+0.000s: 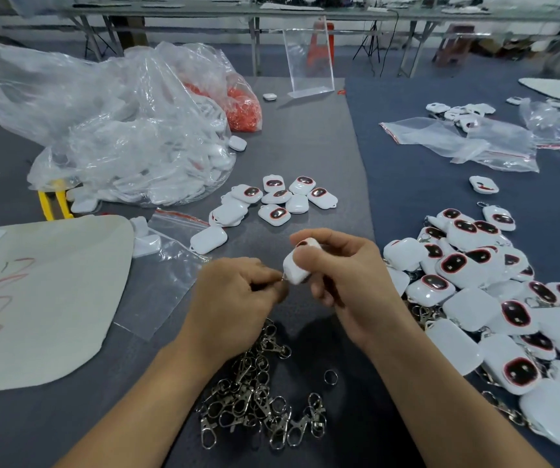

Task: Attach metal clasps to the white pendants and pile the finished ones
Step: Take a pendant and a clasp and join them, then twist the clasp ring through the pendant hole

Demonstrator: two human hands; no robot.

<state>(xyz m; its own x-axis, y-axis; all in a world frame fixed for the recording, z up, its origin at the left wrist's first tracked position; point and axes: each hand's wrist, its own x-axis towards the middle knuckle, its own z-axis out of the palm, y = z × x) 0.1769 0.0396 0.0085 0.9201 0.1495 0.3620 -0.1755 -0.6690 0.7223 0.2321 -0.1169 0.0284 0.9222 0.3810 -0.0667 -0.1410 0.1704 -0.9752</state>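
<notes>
The grey table (305, 146) carries, from largest to smallest, the following. At far left we see a big plastic bag (103, 130) of white parts. At right lies the pile of finished pendants (474, 298), white cases with dark, red-rimmed windows and metal showing among them. Near the front edge sits the heap of clasps (258, 400), with one loose ring (331, 376) just beside it. Beyond the hands we note a small group of bare pendants (278, 201).

Above the heap, the right hand (342, 271) grips one pendant (297, 268), fingers and thumb curled round it, holding it clear of the table. The left hand (234, 298) has its fingers curled and pinches a small metal piece at the pendant's lower corner. We take this for a clasp (283, 279), though the fingers hide most of it. We judge the joining to be under way and not yet complete.

Several faults could follow:
- The clasp is small and smooth, so a loose pinch could drop it into the heap directly below, where it would be lost among the others.
- Forcing the ring could strain the pendant's corner eye.
- A half-closed ring could let the pendant come off once it is thrown on the pile.
- Hooks in the pile could snag one another.
</notes>
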